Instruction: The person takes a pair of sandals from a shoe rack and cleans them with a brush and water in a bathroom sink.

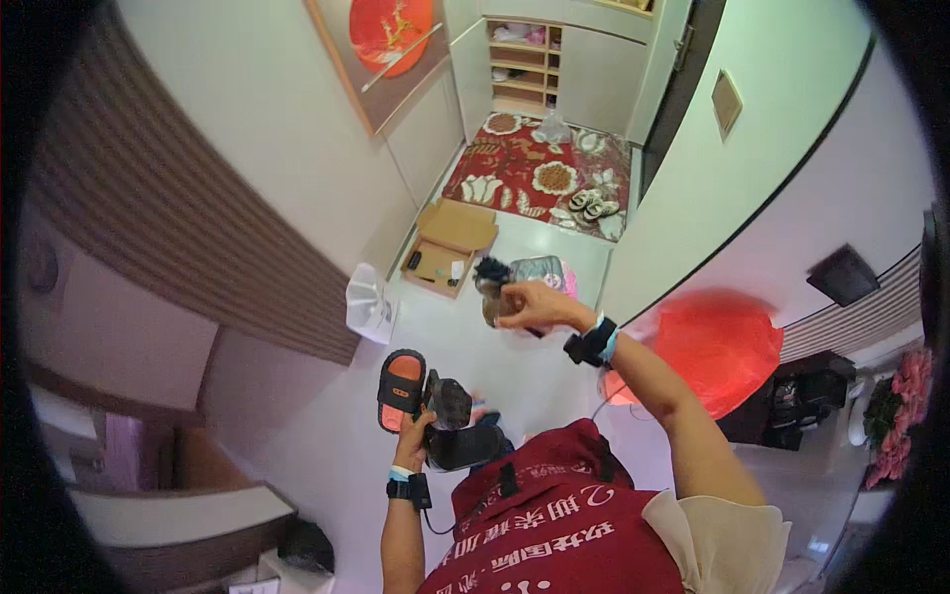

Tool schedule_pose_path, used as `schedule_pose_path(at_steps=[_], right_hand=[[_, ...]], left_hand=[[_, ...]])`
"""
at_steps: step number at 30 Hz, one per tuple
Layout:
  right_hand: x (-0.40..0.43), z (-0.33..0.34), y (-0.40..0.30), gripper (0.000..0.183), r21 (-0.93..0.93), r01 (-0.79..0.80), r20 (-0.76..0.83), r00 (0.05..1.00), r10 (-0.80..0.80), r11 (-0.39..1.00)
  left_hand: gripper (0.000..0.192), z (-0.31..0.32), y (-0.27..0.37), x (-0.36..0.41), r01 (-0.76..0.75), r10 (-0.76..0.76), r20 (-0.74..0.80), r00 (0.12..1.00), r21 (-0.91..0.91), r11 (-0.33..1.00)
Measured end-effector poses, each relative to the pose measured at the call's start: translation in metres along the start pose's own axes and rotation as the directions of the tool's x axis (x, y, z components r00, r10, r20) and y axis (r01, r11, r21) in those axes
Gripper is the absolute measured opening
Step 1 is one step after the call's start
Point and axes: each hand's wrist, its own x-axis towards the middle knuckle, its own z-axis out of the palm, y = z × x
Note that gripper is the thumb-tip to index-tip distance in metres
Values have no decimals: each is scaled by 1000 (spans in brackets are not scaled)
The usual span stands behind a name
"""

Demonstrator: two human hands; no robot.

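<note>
My left hand (413,442) grips a dark slipper (450,405) low in the view, its thumb across the edge. An orange-and-black slide sandal (401,390) is right beside those fingers; whether it is held too, I cannot tell. Another dark slipper (464,447) lies just right of the hand, partly behind my red apron (549,512). Farther out, my right hand (545,306) pinches a blurred brown shoe (493,303) with a dark ruffled ornament (491,269). Behind that hand is a grey-and-pink item (540,271), partly hidden.
An open cardboard box (438,260) with small items sits ahead, near a white plastic bag (369,304). Beyond are a red floral mat (519,171), a pair of shoes (594,204) and an open shoe cabinet (519,67). A red-covered round object (716,356) stands right.
</note>
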Motion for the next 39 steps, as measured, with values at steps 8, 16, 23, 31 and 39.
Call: schedule_pose_path(at_steps=[8,16,23,31,39], right_hand=[[146,-160,6,47,-373,62,85,996,-32,926],[241,-279,-6,48,-468,68,279,958,74,881],[307,-345,34,51,-411,242,505,863,-1,879],[312,-445,84,53,-390,260,718,686,115,883],[288,-522,176,44,-397,83,703,668,245,914]], left_hand=[[63,45,118,169,73,-113,208,972,191,979],[63,96,172,258,81,-146,231,962,270,959],[53,136,140,325,79,-129,211,969,228,970],[50,253,126,370,158,-184,180,966,148,976],[50,327,121,424,237,-264,191,945,151,960]])
